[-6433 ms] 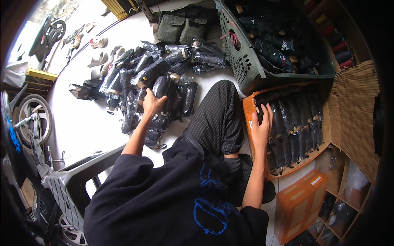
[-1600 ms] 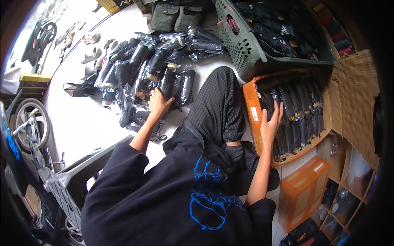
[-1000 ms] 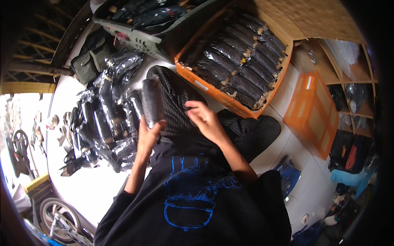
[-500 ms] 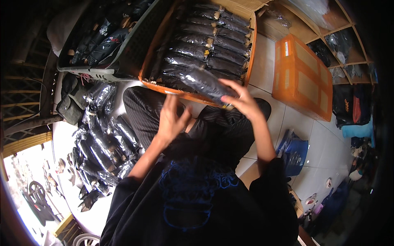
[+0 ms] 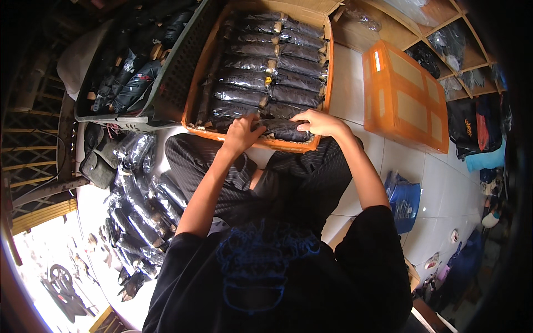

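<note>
An open cardboard box point(image 5: 191, 119) edged with orange tape stands in front of my crossed legs. Two columns of black folded umbrellas point(image 5: 241, 77) in clear plastic sleeves fill it. At the near right of the box lies one wrapped umbrella point(image 5: 284, 131), level with the others. My right hand point(image 5: 321, 122) is closed over its right end, fingers bent around it. At its left end, my left hand point(image 5: 242, 134) presses down with curled fingers. The fingertips of the left hand are partly hidden among the sleeves.
A dark plastic crate point(image 5: 127, 119) with more umbrellas stands at the far left. Beside my left knee lies a pile of wrapped umbrellas point(image 5: 136, 205). A taped orange carton point(image 5: 405, 100) sits on the tiles to the right, near wooden shelving point(image 5: 461, 72) and a blue packet point(image 5: 403, 202).
The umbrella my right hand held tilted above the box now lies down in the near right row. My left hand has moved from the box's front edge onto its left end.
</note>
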Motion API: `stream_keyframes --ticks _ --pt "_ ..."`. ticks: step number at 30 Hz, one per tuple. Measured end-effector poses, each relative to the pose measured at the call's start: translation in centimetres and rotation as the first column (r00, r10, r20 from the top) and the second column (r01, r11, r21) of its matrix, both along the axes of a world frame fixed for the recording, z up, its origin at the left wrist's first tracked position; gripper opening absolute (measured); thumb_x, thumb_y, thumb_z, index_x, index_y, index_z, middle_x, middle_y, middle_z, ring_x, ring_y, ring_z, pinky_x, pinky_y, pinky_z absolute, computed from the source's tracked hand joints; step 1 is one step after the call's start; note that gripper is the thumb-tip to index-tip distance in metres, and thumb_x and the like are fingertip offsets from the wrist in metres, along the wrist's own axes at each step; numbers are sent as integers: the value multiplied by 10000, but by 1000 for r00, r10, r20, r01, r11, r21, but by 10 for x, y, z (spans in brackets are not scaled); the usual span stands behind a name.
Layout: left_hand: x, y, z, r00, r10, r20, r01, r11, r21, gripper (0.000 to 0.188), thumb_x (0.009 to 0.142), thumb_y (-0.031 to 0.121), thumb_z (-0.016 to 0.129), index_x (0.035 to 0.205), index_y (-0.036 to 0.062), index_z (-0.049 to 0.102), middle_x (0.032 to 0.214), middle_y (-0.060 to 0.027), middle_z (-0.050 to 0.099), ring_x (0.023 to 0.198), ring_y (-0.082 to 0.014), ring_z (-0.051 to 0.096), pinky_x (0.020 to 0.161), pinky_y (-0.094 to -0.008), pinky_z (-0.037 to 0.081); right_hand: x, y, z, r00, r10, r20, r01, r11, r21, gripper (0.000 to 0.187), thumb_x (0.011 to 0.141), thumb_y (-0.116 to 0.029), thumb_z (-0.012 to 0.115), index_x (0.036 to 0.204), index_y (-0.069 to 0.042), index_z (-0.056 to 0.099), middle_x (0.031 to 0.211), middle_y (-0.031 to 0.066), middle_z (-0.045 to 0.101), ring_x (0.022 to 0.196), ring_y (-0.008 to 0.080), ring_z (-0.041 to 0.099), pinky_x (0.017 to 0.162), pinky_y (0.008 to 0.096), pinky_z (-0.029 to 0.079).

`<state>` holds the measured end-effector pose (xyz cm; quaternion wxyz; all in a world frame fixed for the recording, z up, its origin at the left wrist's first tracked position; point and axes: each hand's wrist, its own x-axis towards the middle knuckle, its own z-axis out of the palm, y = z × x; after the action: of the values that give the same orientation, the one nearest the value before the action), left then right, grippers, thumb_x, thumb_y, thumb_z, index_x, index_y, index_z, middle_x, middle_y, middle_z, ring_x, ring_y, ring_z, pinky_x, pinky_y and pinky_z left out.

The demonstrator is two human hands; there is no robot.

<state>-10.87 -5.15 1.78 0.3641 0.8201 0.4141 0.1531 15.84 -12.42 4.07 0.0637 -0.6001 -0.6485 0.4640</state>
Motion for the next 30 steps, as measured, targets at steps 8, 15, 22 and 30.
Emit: stream_keyframes --ticks 8,15,22,30 --pt "5 -3 -4 991 -114 -76 115 993 17 463 780 368 747 1143 94 662 1088 -168 582 1026 -318 591 881 -417 479 -20 -17 14 908 98 407 -137 988 69 485 892 -269 640 1318 -58 541 1273 152 533 1244 347 467 1047 431 375" --pt "32 -22 37 981 -155 -113 184 931 316 376 813 329 702 1160 187 670 1126 -79 579 1136 -246 504 955 -451 427 0 -41 58 936 -343 78 258 820 512 139 875 -78 621 992 -4 617 1035 157 601 1004 338 591 864 410 467" --pt "85 -37 23 915 -397 -68 398 867 301 275 844 208 663 1114 165 689 1097 -44 599 1082 -263 548 943 -451 444 3 -90 32 745 -662 -81 663 723 192 118 856 -37 649 954 22 621 841 162 699 796 276 691 698 340 518" --pt "82 -44 16 922 -386 -30 376 872 314 260 833 179 657 1090 179 696 1050 -39 593 1009 -260 555 886 -433 450 -1 -61 19 966 -244 -85 238 712 661 212 788 65 628 993 17 653 966 133 664 920 332 616 829 375 504"
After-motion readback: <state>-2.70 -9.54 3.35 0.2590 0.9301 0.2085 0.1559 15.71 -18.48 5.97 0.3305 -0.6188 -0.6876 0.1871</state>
